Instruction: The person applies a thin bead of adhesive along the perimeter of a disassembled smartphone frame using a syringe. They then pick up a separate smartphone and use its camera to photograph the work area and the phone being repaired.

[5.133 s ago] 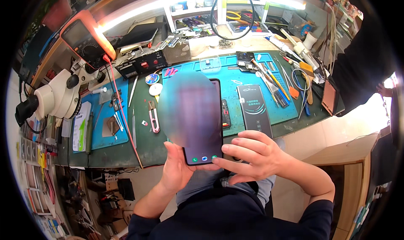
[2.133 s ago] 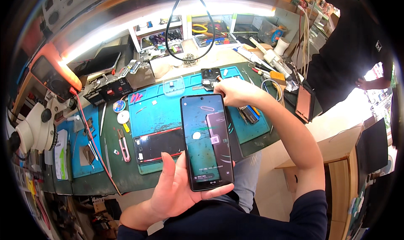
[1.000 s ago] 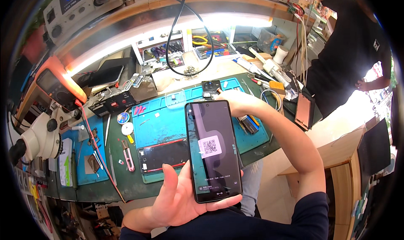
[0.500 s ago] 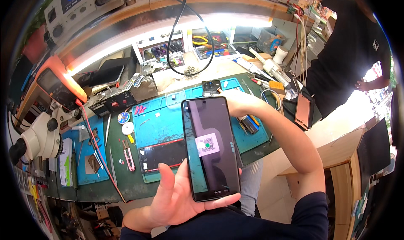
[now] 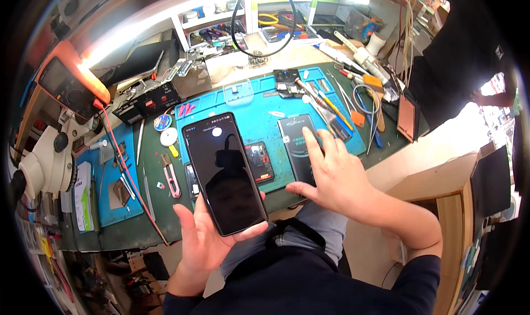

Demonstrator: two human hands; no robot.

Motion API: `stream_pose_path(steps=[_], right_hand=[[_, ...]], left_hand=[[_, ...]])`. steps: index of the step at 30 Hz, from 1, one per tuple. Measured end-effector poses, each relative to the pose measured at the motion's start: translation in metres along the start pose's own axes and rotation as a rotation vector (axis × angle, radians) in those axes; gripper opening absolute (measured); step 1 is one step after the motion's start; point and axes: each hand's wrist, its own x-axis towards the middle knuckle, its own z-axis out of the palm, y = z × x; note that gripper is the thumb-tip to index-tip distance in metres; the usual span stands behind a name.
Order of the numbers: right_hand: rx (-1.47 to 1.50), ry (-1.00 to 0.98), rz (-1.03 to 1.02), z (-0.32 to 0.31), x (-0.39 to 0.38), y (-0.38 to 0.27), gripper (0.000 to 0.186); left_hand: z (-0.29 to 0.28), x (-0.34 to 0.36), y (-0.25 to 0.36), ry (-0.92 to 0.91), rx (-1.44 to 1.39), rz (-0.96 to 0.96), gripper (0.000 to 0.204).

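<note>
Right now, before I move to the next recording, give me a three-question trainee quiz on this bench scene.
1. True or false: the left hand holds the dark-screened phone above the bench.
2. The right hand rests its fingers on: A) pink tweezers, B) the second phone on the blue mat, C) the microscope.
3. What orange device stands at the bench's far left?

Key: 1 true; 2 B; 3 the multimeter.

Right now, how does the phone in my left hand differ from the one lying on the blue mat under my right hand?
The held phone is lifted off the bench in the left hand; the mat phone lies flat under the right hand. The held phone looks larger, being nearer the camera. Its screen is mostly dark; the mat phone shows a pattern. Both are dark slabs.
</note>
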Motion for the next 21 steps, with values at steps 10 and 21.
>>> stream_pose_path(steps=[10, 21], right_hand=[[-0.06, -0.263, 0.159, -0.008, 0.013, -0.024, 0.091], [-0.075, -0.082, 0.295, -0.011, 0.014, -0.023, 0.069]], left_hand=[[-0.011, -0.011, 0.003, -0.129, 0.008, -0.086, 0.1], [-0.022, -0.016, 0.007, -0.255, -0.024, -0.115, 0.106]])
